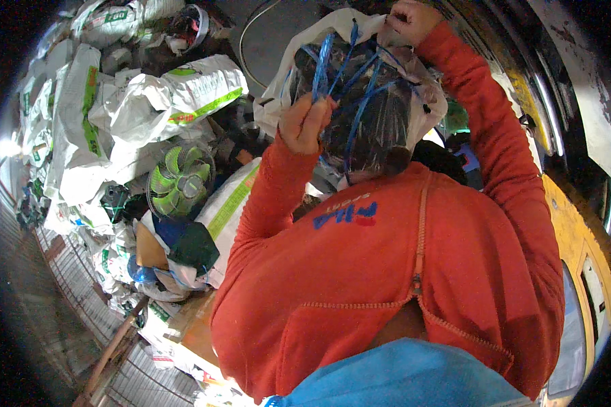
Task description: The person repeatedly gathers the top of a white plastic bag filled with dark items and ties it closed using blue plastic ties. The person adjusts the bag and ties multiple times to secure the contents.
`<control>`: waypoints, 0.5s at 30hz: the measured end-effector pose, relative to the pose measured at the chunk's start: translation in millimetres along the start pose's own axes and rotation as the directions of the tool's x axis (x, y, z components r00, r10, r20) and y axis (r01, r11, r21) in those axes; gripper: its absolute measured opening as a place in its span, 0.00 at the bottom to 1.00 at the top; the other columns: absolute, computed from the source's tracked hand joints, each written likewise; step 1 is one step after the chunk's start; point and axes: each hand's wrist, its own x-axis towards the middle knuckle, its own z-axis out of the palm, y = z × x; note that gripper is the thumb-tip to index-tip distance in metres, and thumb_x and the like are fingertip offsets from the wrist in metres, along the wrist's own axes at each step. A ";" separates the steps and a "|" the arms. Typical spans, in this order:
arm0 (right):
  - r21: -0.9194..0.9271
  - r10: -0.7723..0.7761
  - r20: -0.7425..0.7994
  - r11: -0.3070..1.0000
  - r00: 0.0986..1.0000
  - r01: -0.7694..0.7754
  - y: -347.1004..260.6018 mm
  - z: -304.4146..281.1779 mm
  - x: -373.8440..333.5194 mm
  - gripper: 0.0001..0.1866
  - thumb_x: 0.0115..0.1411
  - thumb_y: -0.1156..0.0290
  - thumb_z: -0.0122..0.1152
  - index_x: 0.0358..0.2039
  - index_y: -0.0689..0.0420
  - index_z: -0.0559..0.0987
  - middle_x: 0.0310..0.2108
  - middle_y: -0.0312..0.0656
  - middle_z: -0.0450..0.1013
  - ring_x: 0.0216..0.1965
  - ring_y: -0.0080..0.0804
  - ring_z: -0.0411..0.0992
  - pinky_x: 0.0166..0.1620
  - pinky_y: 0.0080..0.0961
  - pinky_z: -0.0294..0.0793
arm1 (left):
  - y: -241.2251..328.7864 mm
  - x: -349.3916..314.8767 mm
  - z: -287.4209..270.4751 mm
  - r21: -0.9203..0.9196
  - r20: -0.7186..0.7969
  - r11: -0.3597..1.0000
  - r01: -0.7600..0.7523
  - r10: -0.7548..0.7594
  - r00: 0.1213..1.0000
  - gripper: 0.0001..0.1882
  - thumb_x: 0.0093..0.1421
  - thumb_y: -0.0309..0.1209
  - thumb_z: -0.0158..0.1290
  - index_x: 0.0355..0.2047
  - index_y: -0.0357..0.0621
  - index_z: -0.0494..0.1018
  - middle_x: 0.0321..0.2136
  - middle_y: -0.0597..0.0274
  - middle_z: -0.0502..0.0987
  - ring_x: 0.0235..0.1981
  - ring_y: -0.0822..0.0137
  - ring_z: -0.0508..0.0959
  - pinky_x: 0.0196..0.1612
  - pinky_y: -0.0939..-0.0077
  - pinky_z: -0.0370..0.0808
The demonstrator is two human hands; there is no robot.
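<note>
A white sack [278,91] stands open in front of me, with dark contents under clear plastic [380,129]. Several strands of blue plastic twine [324,64] run across its mouth. My left hand [305,123] is closed in a pinch on a bundle of this twine at the sack's left side. On the far right of the rim, my right hand [413,22] has its fingers curled at the sack's edge, seemingly gripping it; the fingertips are partly hidden. Both arms wear red sleeves.
White printed sacks [176,95] are heaped along the left. A green-bladed fan [180,180] stands among them, near a dark green piece of cloth or bag [193,244]. A yellow-framed structure [570,224] rises close to my right.
</note>
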 end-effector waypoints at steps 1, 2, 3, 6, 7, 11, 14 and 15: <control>-0.009 -0.028 -0.020 1.000 0.999 0.028 -5.3 -7.9 -2.3 0.11 0.53 0.64 0.52 0.25 0.59 0.74 0.25 0.44 0.70 0.25 0.39 0.69 0.29 0.31 0.70 | -6.3 1.8 0.0 -0.057 -0.039 0.997 -0.053 0.051 0.998 0.09 0.59 0.27 0.39 0.26 0.35 0.66 0.19 0.63 0.67 0.19 0.72 0.65 0.31 0.76 0.69; -0.020 -0.059 -0.037 0.998 0.998 0.058 -11.9 -18.1 -6.2 0.11 0.54 0.65 0.51 0.26 0.59 0.74 0.25 0.43 0.71 0.25 0.37 0.69 0.29 0.30 0.70 | -10.6 2.1 2.2 -0.177 -0.053 0.984 0.027 -0.037 0.998 0.13 0.61 0.29 0.38 0.24 0.35 0.66 0.17 0.64 0.65 0.18 0.74 0.64 0.33 0.77 0.68; -0.031 -0.092 -0.053 0.995 0.994 0.091 -20.0 -29.3 -10.3 0.10 0.55 0.65 0.50 0.26 0.59 0.74 0.24 0.41 0.71 0.25 0.35 0.69 0.30 0.28 0.70 | -18.2 5.8 -1.3 -0.265 -0.032 0.964 -0.022 0.014 0.999 0.13 0.61 0.29 0.37 0.24 0.35 0.66 0.18 0.64 0.66 0.19 0.74 0.64 0.36 0.75 0.69; 0.179 0.011 -0.034 0.984 0.999 -0.005 -55.5 -66.5 -40.0 0.13 0.56 0.64 0.51 0.37 0.58 0.75 0.34 0.41 0.73 0.37 0.30 0.71 0.43 0.24 0.67 | -29.7 5.9 -11.3 -0.562 0.052 0.824 0.079 -0.061 0.997 0.13 0.61 0.28 0.36 0.23 0.35 0.66 0.19 0.63 0.68 0.25 0.71 0.69 0.45 0.69 0.69; 0.171 0.001 0.013 0.985 1.000 -0.003 -70.4 -78.4 -51.3 0.13 0.57 0.64 0.51 0.39 0.58 0.74 0.36 0.40 0.73 0.39 0.28 0.71 0.45 0.23 0.66 | -33.4 7.9 -15.2 -0.582 0.042 0.811 0.049 -0.030 0.999 0.13 0.61 0.29 0.36 0.24 0.35 0.67 0.20 0.63 0.69 0.27 0.70 0.71 0.44 0.70 0.69; 0.321 -0.173 0.165 0.940 0.971 0.113 -141.4 -87.4 -92.7 0.09 0.55 0.72 0.52 0.36 0.60 0.75 0.34 0.42 0.72 0.37 0.32 0.71 0.42 0.23 0.68 | -44.2 8.0 -37.5 -0.364 0.262 0.923 0.121 -0.023 0.965 0.15 0.63 0.35 0.34 0.37 0.38 0.68 0.34 0.53 0.74 0.39 0.63 0.72 0.46 0.72 0.67; 0.507 -0.459 0.371 0.828 0.807 0.238 -184.8 -45.8 -103.9 0.08 0.52 0.73 0.53 0.33 0.60 0.75 0.31 0.43 0.71 0.34 0.38 0.71 0.40 0.27 0.69 | -64.2 6.9 -45.0 -0.091 0.249 0.983 -0.160 0.178 0.952 0.15 0.60 0.33 0.42 0.44 0.39 0.67 0.38 0.53 0.73 0.41 0.60 0.73 0.43 0.71 0.70; 0.346 -0.416 0.450 0.897 0.790 0.275 -194.9 -27.8 -105.1 0.08 0.51 0.73 0.54 0.33 0.60 0.75 0.30 0.43 0.71 0.33 0.40 0.70 0.39 0.28 0.70 | -72.7 3.1 -42.8 -0.041 0.217 0.965 -0.260 0.262 0.940 0.14 0.56 0.30 0.45 0.42 0.39 0.68 0.34 0.55 0.73 0.37 0.62 0.74 0.38 0.73 0.71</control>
